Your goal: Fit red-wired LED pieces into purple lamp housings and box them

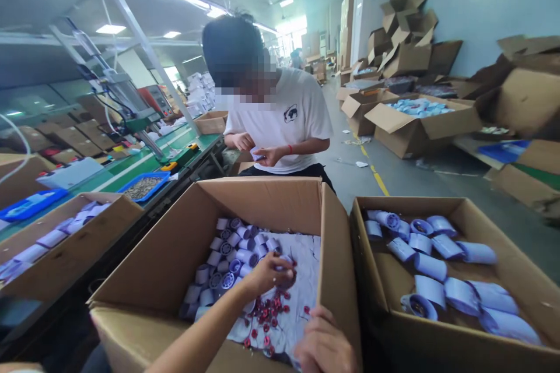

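My left hand (273, 274) reaches into the open cardboard box (262, 201) in front of me. Its fingers are curled round a whitish plastic cylinder (286, 262), partly hidden by the hand. Below it, many small red parts with thin wires (269, 315) lie loose on a pale sheet (306, 262). Short whitish plastic cylinders (227, 280) are heaped at the box's left side. My right hand (326, 341) is blurred at the lower right, its fingers bent over the near end of the box's right wall.
Across from me a person (280, 122) holds a small whitish part. At the right stands a carton (406, 204) with larger cylinders. A conveyor bench (188, 166) runs along the left, with a blue tray (146, 186) and another carton (74, 239). Open cartons (420, 122) pile up behind.
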Demonstrator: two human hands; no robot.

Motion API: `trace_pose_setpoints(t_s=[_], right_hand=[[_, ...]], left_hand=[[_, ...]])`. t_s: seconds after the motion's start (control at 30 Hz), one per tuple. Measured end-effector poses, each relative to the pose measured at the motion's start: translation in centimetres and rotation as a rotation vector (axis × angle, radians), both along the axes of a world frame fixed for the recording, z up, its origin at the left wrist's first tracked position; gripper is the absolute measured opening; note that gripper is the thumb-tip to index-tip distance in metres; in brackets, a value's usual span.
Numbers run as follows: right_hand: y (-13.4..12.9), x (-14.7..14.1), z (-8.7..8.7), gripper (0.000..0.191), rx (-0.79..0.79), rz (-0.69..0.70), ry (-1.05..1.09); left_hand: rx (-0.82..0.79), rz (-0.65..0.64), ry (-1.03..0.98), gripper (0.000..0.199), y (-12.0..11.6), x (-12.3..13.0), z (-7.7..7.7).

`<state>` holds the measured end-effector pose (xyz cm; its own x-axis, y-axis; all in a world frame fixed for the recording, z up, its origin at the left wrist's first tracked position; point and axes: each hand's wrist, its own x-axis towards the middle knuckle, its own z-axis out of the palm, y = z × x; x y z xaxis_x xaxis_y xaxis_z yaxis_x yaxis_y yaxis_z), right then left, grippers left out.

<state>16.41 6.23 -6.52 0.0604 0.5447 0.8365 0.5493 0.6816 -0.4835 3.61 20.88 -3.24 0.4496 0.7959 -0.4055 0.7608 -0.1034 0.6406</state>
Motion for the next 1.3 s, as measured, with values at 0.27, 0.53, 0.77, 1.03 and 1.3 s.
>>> trace_pose_setpoints(t_s=[0.27, 0.53, 0.77, 1.03, 1.3], right_hand=[[-3.2, 0.7, 3.7, 0.032, -0.210, -0.112, 0.256], [-6.3, 0.1, 7.0, 0.005, -0.016, -0.027, 0.130], [-6.7, 0.4, 8.0, 0.021, 0.158, -0.005, -0.122], [-7.3, 0.7, 8.9, 0.015, -0.056, 0.226, -0.136], [-7.8, 0.0, 7.9, 0.012, -0.327, 0.316, 0.052]], left_hand=[[0.119, 0.177, -0.882, 0.046, -11.9, 0.0, 5.8], [-0.149, 0.422, -1.276, 0.033, -16.9, 0.1, 5.4], [-0.350, 0.495, -1.354, 0.028, -18.3, -0.4, 6.3], [-0.203, 0.559, -1.177, 0.030, -18.3, -1.9, 6.1], [-0.017, 0.635, -1.151, 0.017, -19.2, -1.7, 7.6]])
